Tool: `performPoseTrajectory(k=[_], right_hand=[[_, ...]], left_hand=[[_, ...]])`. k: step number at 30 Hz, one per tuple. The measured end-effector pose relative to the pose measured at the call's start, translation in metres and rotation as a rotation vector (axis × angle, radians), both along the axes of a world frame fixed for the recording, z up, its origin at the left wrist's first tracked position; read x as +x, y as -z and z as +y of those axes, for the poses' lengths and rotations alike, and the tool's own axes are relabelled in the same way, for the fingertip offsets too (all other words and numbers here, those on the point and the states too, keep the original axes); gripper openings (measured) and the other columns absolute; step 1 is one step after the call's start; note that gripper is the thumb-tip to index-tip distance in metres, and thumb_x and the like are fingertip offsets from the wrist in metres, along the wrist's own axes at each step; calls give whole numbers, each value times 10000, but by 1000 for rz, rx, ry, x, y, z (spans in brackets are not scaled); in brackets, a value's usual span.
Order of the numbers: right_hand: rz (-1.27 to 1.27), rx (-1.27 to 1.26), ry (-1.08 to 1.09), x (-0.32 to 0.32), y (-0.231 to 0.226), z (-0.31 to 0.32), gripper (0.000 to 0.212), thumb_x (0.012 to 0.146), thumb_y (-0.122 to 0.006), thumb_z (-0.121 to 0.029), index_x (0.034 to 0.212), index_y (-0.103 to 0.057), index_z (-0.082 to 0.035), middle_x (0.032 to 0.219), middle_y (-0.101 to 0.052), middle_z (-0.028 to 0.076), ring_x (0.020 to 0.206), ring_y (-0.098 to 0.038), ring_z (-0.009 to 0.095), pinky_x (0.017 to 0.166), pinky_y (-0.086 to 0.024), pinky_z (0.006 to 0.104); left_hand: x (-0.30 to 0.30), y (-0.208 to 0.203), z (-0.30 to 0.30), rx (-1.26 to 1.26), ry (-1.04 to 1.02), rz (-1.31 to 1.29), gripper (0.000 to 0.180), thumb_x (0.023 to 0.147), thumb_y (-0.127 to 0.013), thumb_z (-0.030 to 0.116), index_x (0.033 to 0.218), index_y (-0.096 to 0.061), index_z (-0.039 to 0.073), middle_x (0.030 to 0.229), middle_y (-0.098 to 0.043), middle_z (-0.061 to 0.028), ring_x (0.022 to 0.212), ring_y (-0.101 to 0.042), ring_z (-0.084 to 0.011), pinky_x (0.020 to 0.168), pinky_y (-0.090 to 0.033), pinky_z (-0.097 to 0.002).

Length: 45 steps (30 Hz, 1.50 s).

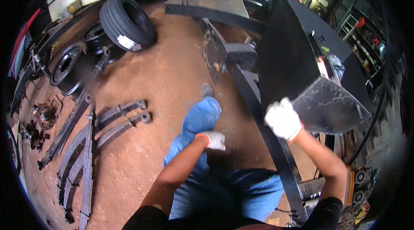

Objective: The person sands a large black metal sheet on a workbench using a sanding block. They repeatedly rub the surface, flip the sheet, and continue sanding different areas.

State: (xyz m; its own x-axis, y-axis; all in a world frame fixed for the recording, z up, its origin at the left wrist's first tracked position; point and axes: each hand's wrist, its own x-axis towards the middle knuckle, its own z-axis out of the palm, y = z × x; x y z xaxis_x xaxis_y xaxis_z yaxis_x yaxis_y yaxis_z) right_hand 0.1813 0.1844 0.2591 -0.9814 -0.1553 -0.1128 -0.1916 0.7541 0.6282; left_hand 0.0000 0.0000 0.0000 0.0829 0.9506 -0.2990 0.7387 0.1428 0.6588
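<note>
My left hand, in a white knit glove with an orange cuff, hangs beside my bent knee in blue jeans. Its fingers are loosely bent, with nothing visible in them. Farther right, my right hand wears a matching glove and is closed in a fist, bright and slightly smeared. It is over the lower edge of a large black sheet-metal box, above a long black steel beam. Whether the fist holds anything or touches the box is hidden. A rag or plastic bag lies on the box.
Several leaf springs lie on the brown floor at left. Behind them are a tyre and steel wheel rims. A flat steel-topped bench stands ahead, near an upright metal plate bracket. Shelves line the right.
</note>
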Motion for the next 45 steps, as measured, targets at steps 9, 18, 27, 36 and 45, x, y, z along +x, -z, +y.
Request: performPoseTrajectory(k=[9,18,27,36,45], right_hand=[[447,-44,-300,7,-85,45,179,817,-700,-273,944,-680,-148,1061,-644,89,1052,-613,314,1015,-353,585],[101,-7,-309,8,35,18,121,894,-571,-239,862,-641,-147,912,-618,78,968,-599,267,1008,-429,497],[476,64,-238,3,-66,27,310,956,-594,-357,1121,-689,-112,1128,-666,93,1176,-594,292,1054,-407,604],[112,195,-185,7,30,43,216,899,-567,-278,997,-687,-128,1061,-669,119,1103,-600,286,981,-446,477],[371,192,-107,5,-53,32,480,964,-479,-496,1202,-655,-118,1249,-663,96,1247,-581,287,1086,-418,478]], left_hand=[[-2,-8,-7,-87,3,49,535,882,-682,476,1107,-739,-6,1158,-729,-226,1072,-693,-397,935,-519,-482],[2,-18,-12,-145,0,42,528,897,-682,472,1152,-727,11,1201,-720,-208,1119,-675,-387,959,-505,-480],[-7,-6,-14,-109,-21,59,530,897,-675,483,1146,-726,18,1212,-712,-216,1129,-671,-391,970,-504,-473],[-3,-14,-11,-143,-6,65,516,899,-672,487,1144,-735,36,1216,-712,-206,1161,-658,-379,993,-496,-471],[-3,-13,-10,-129,-7,62,497,907,-679,480,1119,-728,34,1174,-716,-218,1126,-666,-380,971,-496,-458]])
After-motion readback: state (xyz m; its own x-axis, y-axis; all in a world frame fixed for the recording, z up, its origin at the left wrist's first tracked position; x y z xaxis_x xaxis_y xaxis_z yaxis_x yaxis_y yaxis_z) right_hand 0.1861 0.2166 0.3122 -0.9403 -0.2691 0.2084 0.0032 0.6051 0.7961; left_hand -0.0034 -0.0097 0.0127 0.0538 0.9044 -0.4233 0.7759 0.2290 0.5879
